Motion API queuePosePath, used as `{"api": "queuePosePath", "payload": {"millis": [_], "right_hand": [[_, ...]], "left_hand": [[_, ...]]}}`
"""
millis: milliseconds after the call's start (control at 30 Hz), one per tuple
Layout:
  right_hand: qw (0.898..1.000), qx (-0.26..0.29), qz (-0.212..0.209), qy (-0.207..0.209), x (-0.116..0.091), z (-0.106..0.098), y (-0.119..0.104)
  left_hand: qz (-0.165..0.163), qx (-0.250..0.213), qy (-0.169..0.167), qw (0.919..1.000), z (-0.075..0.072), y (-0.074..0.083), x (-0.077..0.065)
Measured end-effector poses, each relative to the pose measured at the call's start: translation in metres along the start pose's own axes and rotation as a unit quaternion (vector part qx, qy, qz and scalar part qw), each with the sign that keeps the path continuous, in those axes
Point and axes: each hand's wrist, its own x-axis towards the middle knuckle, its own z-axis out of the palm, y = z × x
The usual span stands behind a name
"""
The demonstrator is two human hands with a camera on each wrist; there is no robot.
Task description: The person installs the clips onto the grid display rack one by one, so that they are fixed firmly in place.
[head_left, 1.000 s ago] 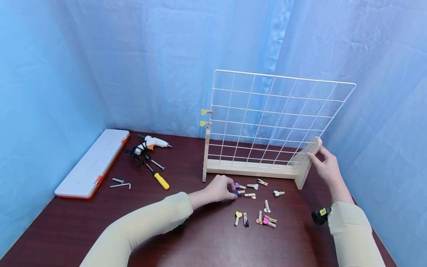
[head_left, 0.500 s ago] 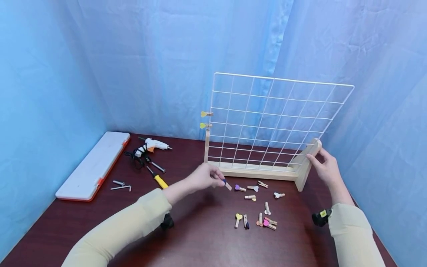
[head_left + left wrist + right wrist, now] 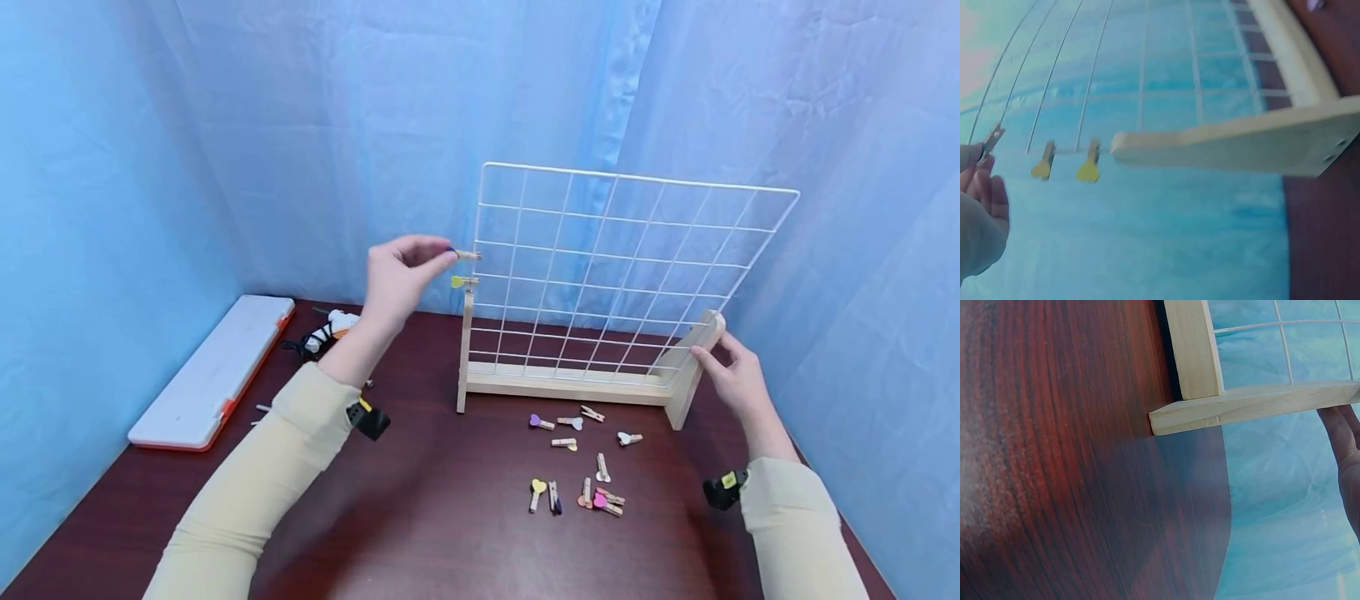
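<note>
My left hand [image 3: 401,275] pinches a small wooden clothespin [image 3: 993,142] with a dark blue heart, up at the left edge of the white wire grid [image 3: 592,244]. Two yellow-heart clothespins clip that edge: the lower one [image 3: 465,282] shows in the head view, while the upper one [image 3: 1044,161] is plain in the left wrist view, closer to my hand. The held clothespin's tip points toward the grid wire. On the right, my right hand [image 3: 737,375] grips the side upright of the wooden stand [image 3: 570,387], thumb on its near face.
Several heart clothespins lie on the dark table before the stand, among them a purple one [image 3: 540,422] and a pink one [image 3: 606,503]. To the left are a white case [image 3: 213,371] and a glue gun [image 3: 337,327]; my left arm hides other tools. Blue curtains stand behind.
My left hand picked the dark blue clothespin off the table and carried it up and left to the grid's edge. My right hand stays on the stand.
</note>
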Motion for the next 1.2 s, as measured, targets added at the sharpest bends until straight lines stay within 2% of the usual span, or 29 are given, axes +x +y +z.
{"api": "queuePosePath", "payload": {"millis": [100,167,367,433,500,600,733,833,933,1000,1067,1200], "right_hand": [[1.000,0.002,0.000,-0.002,0.001,0.000,0.000],[1.000,0.000,0.001,-0.007,0.001,0.000,-0.001],[1.000,-0.001,0.008,-0.011,0.002,0.002,-0.001],[1.000,0.009,0.008,-0.009,0.001,0.002,-0.009],[1.000,0.020,0.005,-0.007,-0.001,0.001,-0.019],[1.000,0.029,0.001,-0.003,-0.004,-0.001,-0.031],[1.000,0.027,0.002,-0.002,-0.001,0.001,-0.019],[1.000,0.023,0.003,-0.004,0.001,0.003,-0.007],[1.000,0.012,0.003,-0.004,0.002,0.004,0.000],[1.000,0.005,0.005,-0.004,0.002,0.004,0.001],[1.000,0.002,0.005,-0.005,0.003,0.003,0.002],[1.000,0.006,0.001,-0.005,0.004,0.003,0.000]], "left_hand": [[0.031,-0.007,0.043,0.9986,-0.001,0.000,0.014],[0.031,-0.003,0.058,0.9978,-0.001,-0.002,0.021],[0.022,0.013,0.071,0.9972,0.005,-0.025,0.044],[0.028,0.021,0.070,0.9970,0.007,-0.032,0.049],[0.028,0.028,0.063,0.9972,0.010,-0.031,0.050],[0.019,0.030,0.055,0.9979,0.013,-0.018,0.045],[0.011,0.032,0.044,0.9985,0.014,-0.003,0.035],[0.019,0.039,0.048,0.9979,0.012,-0.007,0.032],[0.051,0.051,0.065,0.9952,0.012,-0.019,0.027],[0.073,0.069,0.062,0.9931,0.014,-0.028,0.018],[0.087,0.084,0.033,0.9921,0.020,-0.036,0.003],[0.074,0.133,-0.077,0.9854,0.039,-0.054,-0.035]]}}
